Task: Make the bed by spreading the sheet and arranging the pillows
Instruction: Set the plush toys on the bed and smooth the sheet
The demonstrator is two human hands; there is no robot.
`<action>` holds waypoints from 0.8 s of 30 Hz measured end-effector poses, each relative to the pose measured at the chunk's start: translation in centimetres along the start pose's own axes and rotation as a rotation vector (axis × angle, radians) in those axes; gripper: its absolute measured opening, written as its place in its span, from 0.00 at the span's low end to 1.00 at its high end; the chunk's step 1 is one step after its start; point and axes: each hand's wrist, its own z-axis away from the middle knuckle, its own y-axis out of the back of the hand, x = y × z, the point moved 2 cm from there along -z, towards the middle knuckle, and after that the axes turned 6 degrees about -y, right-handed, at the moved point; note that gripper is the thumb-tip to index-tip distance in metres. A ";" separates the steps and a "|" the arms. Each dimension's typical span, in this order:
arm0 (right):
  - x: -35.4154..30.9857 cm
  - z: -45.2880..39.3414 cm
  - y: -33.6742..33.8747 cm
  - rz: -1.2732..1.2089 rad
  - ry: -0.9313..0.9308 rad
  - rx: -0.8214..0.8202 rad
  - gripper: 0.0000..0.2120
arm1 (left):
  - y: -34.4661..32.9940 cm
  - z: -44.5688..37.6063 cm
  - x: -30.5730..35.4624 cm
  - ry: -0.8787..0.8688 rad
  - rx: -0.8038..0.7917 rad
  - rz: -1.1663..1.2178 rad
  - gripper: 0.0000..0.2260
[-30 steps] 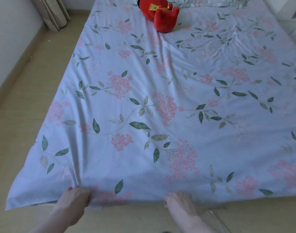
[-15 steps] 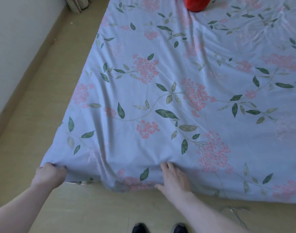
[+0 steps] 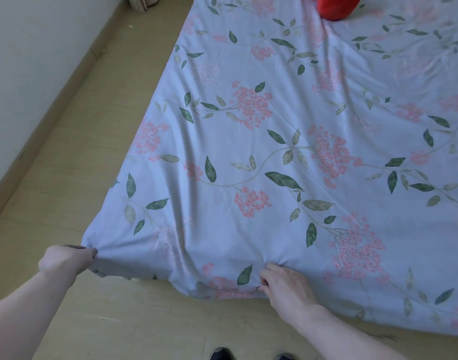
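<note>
Though the sheet (image 3: 287,152) already lies spread over most of the bed, its near edge is bunched and hangs toward the floor (image 3: 92,113), so smoothing this end seems to be what is left; no pillows are in view. The sheet's long axis runs away from the person, from the near left corner toward the red plush toy (image 3: 334,7) at the far end. The left hand (image 3: 66,259) grips the corner; the right hand (image 3: 285,284) pinches a fold further along the same edge. Two shoe tips (image 3: 221,354) show below.
</note>
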 end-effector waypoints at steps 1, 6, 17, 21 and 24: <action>-0.1 0.1 0.1 0.002 0.006 -0.032 0.09 | 0.5 -0.1 -0.1 -0.032 -0.010 -0.011 0.06; -1.5 0.4 1.1 0.053 0.075 -0.097 0.07 | 2.7 -1.4 -2.2 -0.095 0.039 0.041 0.07; -3.4 1.5 1.1 0.063 0.227 -0.109 0.11 | 0.6 -8.0 -10.9 0.038 0.001 0.072 0.08; -2.9 2.3 0.4 0.022 0.135 -0.155 0.09 | -0.2 -8.0 -11.9 0.067 -0.065 -0.109 0.08; -3.1 1.9 0.4 0.086 0.097 -0.229 0.06 | 0.7 -7.8 -10.1 0.007 -0.115 -0.262 0.13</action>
